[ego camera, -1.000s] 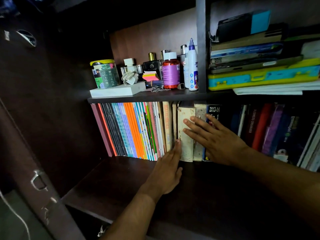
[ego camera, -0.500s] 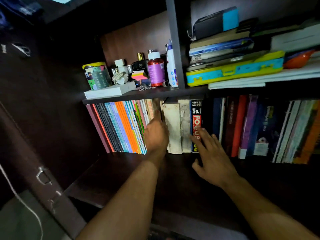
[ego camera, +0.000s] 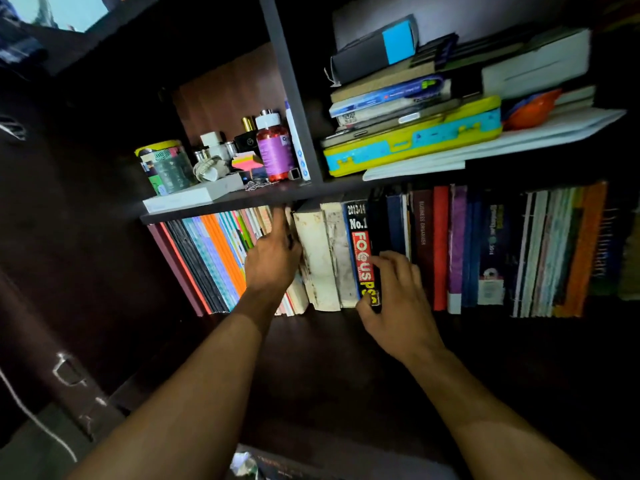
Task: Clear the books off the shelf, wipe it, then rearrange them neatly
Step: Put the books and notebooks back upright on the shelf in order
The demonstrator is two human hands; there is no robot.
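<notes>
**Two hands at the row of books on the dark shelf**

The dark wooden shelf unit (ego camera: 242,199) fills the view, and a vertical divider (ego camera: 294,98) splits its upper level into two compartments. The row of books (ego camera: 450,251) stands upright on the lower board, from 9 o'clock to 3 o'clock; I cannot count them exactly, because the thin spines at the left are too many and blurred. At 1 o'clock a flat pile lies in the upper right compartment, with one yellow and blue case (ego camera: 415,147) under it and white sheets at the very bottom. At 11 o'clock the upper left compartment holds small things: one white flat box (ego camera: 194,195), one jar with a yellow lid (ego camera: 166,164), one red bottle with a purple label (ego camera: 275,150) and one pad of sticky notes (ego camera: 246,161); some smaller bottles stand behind, hard to tell apart.

The upper board hangs just over the book tops, so it stands in the way of lifting them straight up.

Near the centre two worn white books (ego camera: 325,258) stand side by side, and one black book with red letters (ego camera: 360,251) touches them on the right. The left hand (ego camera: 273,261) rests against the thin books just left of the white ones, one finger pointing up, the others curled. The right hand (ego camera: 398,299) holds the black book low on its spine, fingers curled at its right edge and thumb below.
</notes>
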